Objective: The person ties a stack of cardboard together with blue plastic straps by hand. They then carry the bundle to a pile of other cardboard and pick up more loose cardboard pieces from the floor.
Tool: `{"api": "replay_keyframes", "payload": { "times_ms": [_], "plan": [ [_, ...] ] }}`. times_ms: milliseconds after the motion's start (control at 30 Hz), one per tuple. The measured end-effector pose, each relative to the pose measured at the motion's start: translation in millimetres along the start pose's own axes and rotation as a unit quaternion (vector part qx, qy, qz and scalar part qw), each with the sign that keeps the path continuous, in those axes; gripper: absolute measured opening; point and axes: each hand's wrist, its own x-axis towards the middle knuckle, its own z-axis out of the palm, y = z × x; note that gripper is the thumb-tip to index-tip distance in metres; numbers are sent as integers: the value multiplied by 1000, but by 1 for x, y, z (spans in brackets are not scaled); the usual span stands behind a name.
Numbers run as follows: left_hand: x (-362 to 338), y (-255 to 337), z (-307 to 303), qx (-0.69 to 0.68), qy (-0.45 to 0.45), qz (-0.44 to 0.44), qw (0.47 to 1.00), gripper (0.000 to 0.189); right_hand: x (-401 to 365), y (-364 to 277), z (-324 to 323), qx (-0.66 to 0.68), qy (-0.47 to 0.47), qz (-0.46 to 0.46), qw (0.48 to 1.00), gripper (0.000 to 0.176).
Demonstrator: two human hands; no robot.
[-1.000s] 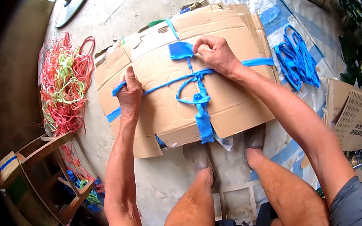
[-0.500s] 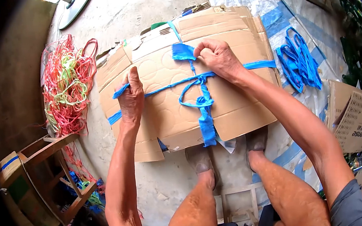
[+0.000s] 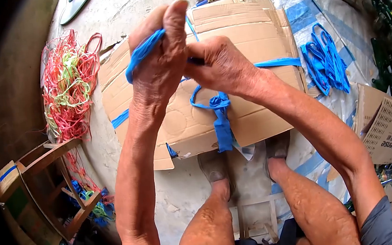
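Observation:
A flat bundle of cardboard (image 3: 239,29) lies on the floor in front of my feet, with blue strap crossing it both ways. Wrapped across my left hand (image 3: 163,61) is a loop of the blue strap (image 3: 145,53); the fist is closed on it with the thumb up. My right hand (image 3: 221,65) is closed too and meets the left above the cardboard. A bit of dark blue strap shows between the two hands, though its end is hidden. Below them a loose loop and a blue knot (image 3: 220,101) rest on the cardboard, with a tail hanging over the near edge.
At left are a heap of red and green cord (image 3: 70,83) and a wooden frame (image 3: 52,161). Coiled blue strap (image 3: 324,61) lies on a blue-and-white tarp (image 3: 301,11) at right, near a folded carton (image 3: 390,126) and several dark bottles (image 3: 389,54).
Both hands have risen off the cardboard and come together, the left moving right and up with the strap around it. The cardboard has shifted slightly in view.

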Motion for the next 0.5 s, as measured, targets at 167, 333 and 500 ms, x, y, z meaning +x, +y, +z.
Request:
{"api": "replay_keyframes", "payload": {
  "times_ms": [167, 333, 500],
  "plan": [
    [21, 1, -8, -51, -102, -96, 989, 47, -5, 1, -3, 24, 36, 59, 997, 18],
    [87, -25, -45, -153, -28, -296, 943, 55, -9, 2, -5, 21, 51, 93, 994, 23],
    [54, -45, -52, -1, -137, -329, 934, 83, -10, 9, -7, 67, 78, 130, 986, 28]
  ]
}}
